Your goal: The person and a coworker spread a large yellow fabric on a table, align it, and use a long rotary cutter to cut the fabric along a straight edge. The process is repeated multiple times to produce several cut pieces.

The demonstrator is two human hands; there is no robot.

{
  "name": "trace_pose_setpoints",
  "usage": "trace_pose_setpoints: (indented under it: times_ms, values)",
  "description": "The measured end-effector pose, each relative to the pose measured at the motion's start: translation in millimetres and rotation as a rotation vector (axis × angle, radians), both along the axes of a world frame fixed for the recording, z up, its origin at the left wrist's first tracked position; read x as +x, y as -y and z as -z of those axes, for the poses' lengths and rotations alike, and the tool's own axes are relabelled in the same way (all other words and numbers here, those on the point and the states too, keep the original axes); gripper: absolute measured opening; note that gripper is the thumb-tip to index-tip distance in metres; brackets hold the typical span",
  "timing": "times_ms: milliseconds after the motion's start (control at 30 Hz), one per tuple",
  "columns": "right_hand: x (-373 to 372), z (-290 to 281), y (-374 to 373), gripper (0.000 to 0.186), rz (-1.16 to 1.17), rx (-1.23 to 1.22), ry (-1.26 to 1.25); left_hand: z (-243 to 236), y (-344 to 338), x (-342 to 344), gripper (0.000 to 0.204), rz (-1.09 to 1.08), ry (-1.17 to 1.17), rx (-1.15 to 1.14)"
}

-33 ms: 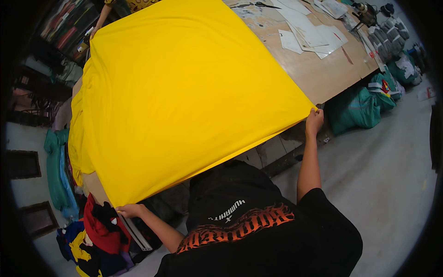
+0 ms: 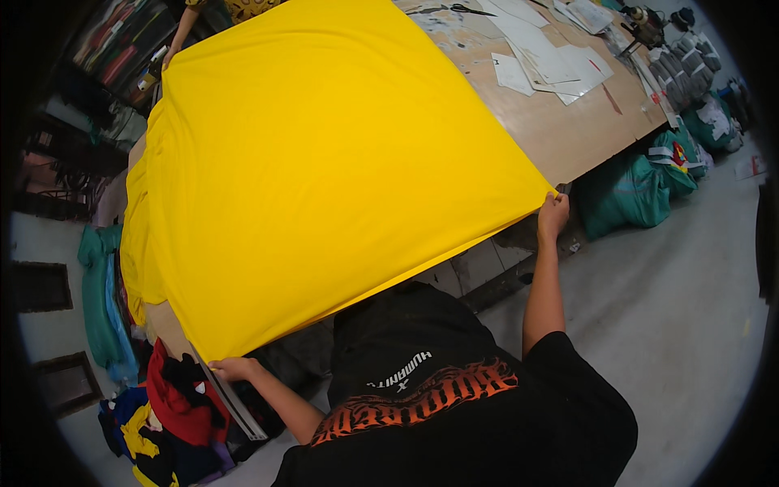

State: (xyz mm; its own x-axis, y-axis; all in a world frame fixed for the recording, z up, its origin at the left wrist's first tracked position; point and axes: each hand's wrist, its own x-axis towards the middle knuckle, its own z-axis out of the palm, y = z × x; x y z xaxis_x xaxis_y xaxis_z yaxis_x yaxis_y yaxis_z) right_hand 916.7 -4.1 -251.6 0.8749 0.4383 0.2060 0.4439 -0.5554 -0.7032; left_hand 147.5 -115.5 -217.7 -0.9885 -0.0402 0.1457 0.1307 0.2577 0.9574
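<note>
A large sheet of yellow fabric [image 2: 341, 170] lies spread over the table, its near edge pulled taut between my hands. My left hand [image 2: 233, 368] is closed on its near left corner, and my right hand [image 2: 553, 215] pinches the near right corner at the table's edge. Along the left side the cloth gathers in loose folds. At the far left corner, another person's hand [image 2: 170, 57] touches the same fabric; a patterned yellow garment shows behind it.
The wooden table [image 2: 592, 138] carries white paper patterns [image 2: 535, 61] and black scissors [image 2: 471, 10] at the far right. Green sacks [image 2: 629, 195] stand on the floor to the right. A heap of coloured cloth [image 2: 178, 398] lies at lower left, near a green roll [image 2: 97, 300].
The fabric's left corners have shifted slightly to the right, along with my left hand and the other person's hand. My right hand stays where it was, both corners still held.
</note>
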Motion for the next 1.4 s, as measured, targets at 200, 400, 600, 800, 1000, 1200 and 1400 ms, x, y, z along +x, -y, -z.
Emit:
trace_pose_setpoints:
  times_ms: [200,400,600,800,1000,1200,1400]
  values:
    - [8,-8,-5,0.022,-0.005,0.054,0.026,10,-6,-30,0.06,0.073,-0.039,-0.048]
    - [10,-16,-5,0.022,-0.004,0.007,0.006,9,-3,-27,0.059,0.016,0.005,-0.074]
    - [-3,-1,13,0.02,0.013,-0.055,0.027,35,16,-28,0.06,-0.026,-0.078,-0.326]
    - [-2,-18,6,0.019,0.025,0.003,0.06,34,19,-51,0.06,-0.006,-0.123,-0.447]
    - [-5,-21,-6,0.019,0.078,-0.133,0.032,42,9,-52,0.059,-0.016,-0.042,-0.494]
    - [-13,-21,-2,0.019,0.085,-0.135,0.043,41,5,-53,0.059,0.031,-0.079,-0.493]
    - [-13,-22,-2,0.02,0.088,-0.181,0.04,39,2,-56,0.059,0.093,-0.06,-0.542]
